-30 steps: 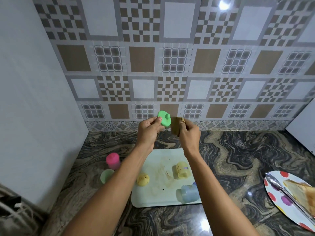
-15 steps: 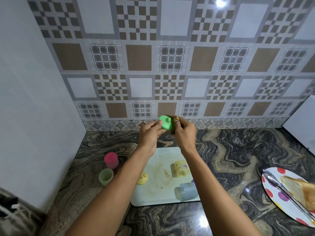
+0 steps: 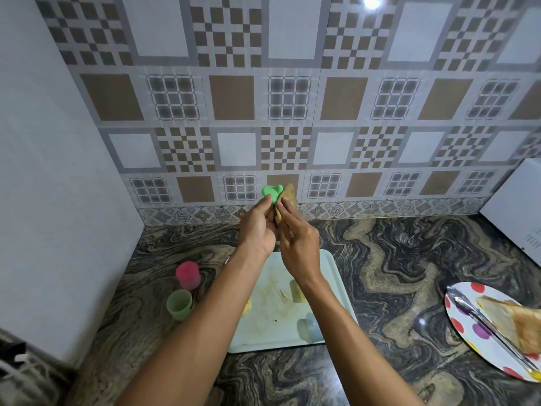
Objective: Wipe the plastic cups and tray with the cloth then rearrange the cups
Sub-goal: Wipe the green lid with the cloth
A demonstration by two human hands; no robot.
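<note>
My left hand (image 3: 259, 227) holds a small bright green cup (image 3: 272, 192) up in front of the tiled wall. My right hand (image 3: 297, 238) pinches a brown cloth (image 3: 288, 192) and presses it against the cup's right side. Below my arms lies a pale stained tray (image 3: 273, 306) with a yellow cup (image 3: 296, 291), a blue cup (image 3: 308, 329) lying on its side and a small yellow cup (image 3: 247, 307), all partly hidden by my forearms. On the counter left of the tray stand a pink cup (image 3: 188, 274) and a pale green cup (image 3: 179, 303).
A spotted plate (image 3: 468, 326) with metal tongs (image 3: 491, 329) and toast (image 3: 518, 323) sits at the right edge of the dark marbled counter (image 3: 395, 273). A white appliance (image 3: 518, 206) stands at the far right. A white wall (image 3: 52, 200) closes off the left.
My hands have come together: the cloth, held apart from the green cup a second ago, now presses against it. Both hands turned slightly and the view shifted a little.
</note>
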